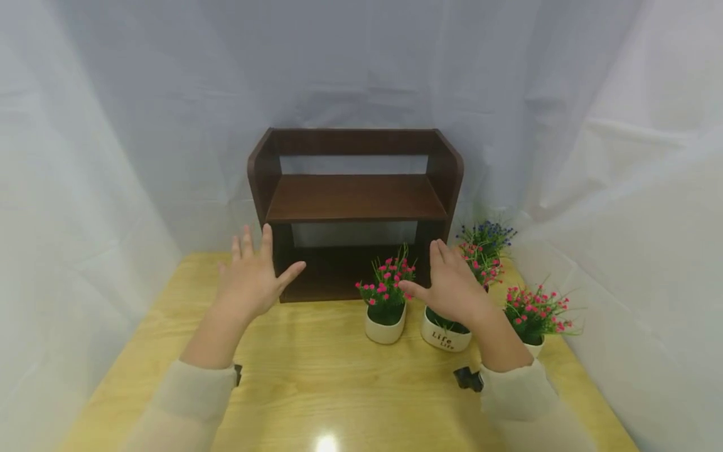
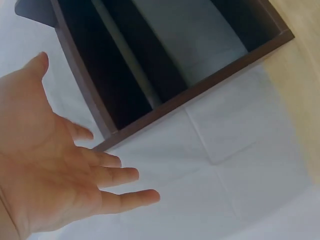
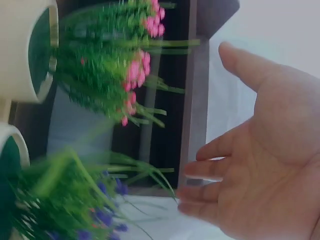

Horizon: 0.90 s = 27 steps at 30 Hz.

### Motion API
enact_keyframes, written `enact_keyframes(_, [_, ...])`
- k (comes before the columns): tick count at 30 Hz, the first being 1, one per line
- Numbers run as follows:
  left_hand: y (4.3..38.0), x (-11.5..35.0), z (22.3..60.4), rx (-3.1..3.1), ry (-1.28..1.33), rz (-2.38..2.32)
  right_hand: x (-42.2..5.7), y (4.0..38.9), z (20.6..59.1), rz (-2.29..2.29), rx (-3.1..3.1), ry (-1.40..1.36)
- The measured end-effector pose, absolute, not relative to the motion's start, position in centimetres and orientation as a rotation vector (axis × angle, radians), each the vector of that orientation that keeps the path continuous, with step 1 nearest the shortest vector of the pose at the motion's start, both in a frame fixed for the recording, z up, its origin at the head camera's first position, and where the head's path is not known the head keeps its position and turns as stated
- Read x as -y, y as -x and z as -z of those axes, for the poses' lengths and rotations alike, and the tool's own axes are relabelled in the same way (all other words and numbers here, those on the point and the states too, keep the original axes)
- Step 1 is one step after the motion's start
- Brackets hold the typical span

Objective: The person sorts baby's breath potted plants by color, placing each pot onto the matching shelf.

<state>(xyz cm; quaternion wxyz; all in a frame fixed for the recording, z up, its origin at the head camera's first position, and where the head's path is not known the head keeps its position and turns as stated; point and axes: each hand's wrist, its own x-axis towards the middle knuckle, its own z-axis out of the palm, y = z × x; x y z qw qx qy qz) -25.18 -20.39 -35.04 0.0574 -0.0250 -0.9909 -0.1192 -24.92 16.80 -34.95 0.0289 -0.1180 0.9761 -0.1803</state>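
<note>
My left hand (image 1: pixel 248 279) hovers with its fingers spread, in front of the lower left side of a dark brown wooden shelf (image 1: pixel 356 198). In the left wrist view the palm (image 2: pixel 50 170) holds nothing. Above the potted plants, my right hand (image 1: pixel 454 289) is stretched out with straight fingers and holds nothing. It partly hides a white pot lettered "Life" (image 1: pixel 446 336). Just left of that hand stands a white pot (image 1: pixel 386 329) with pink artificial flowers (image 1: pixel 390 279). In the right wrist view, the palm (image 3: pixel 280 140) is apart from the blurred greenery.
Further right is another pot of pink flowers (image 1: pixel 536 307). Blue flowers (image 1: pixel 490 235) and more pink flowers (image 1: pixel 484 267) sit behind the right hand, their pots mostly hidden. Everything stands on a light wooden table (image 1: pixel 327 376), with white sheeting (image 1: pixel 350 69) behind and at both sides.
</note>
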Motion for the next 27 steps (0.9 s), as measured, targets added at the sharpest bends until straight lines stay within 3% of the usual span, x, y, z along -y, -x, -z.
enact_keyframes(8, [26.8,21.9,36.8,3.003,0.079,0.505,-15.3,21.4,38.2,0.778,-3.018,0.373])
enact_keyframes(15, [29.2,24.3,38.3,2.979,0.038,1.004,-12.5,19.0,41.7,0.962,-3.047,0.404])
enact_keyframes(27, [33.6,24.6,36.5,2.722,0.045,1.473,-10.1,17.1,45.8,1.147,-3.208,0.528])
